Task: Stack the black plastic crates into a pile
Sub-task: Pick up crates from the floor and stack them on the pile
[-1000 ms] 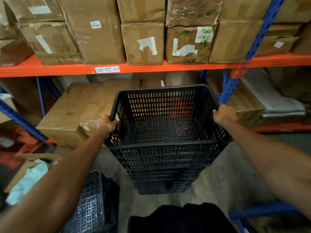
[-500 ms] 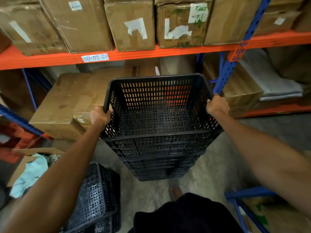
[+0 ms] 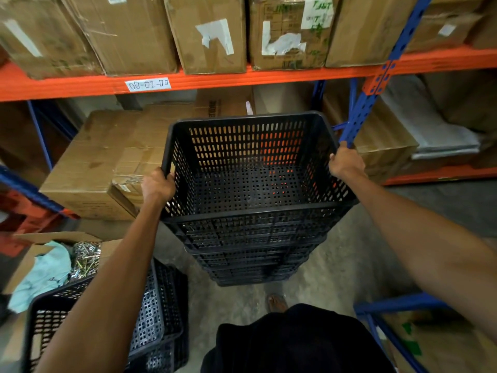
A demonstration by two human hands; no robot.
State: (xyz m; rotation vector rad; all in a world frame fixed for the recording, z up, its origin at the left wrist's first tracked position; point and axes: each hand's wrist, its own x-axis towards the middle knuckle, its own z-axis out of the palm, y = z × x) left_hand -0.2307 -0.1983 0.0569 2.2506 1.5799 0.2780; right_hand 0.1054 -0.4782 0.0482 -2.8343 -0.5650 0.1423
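A black perforated plastic crate (image 3: 250,149) sits nested on top of a pile of several like crates (image 3: 252,254) standing on the concrete floor in front of me. My left hand (image 3: 157,185) grips the top crate's left rim. My right hand (image 3: 345,162) grips its right rim. Two more black crates (image 3: 156,316), nested together, lie at the lower left, partly hidden behind my left forearm.
An orange and blue rack (image 3: 376,79) loaded with cardboard boxes (image 3: 209,33) stands right behind the pile. A large carton (image 3: 107,160) sits left of it. An open box with teal cloth and screws (image 3: 61,262) is at left. A blue frame (image 3: 390,308) is at lower right.
The crate in my hands has sunk lower onto the pile, and my view has tilted downward, showing more of the floor and the crates at lower left. Both hands keep their grip.
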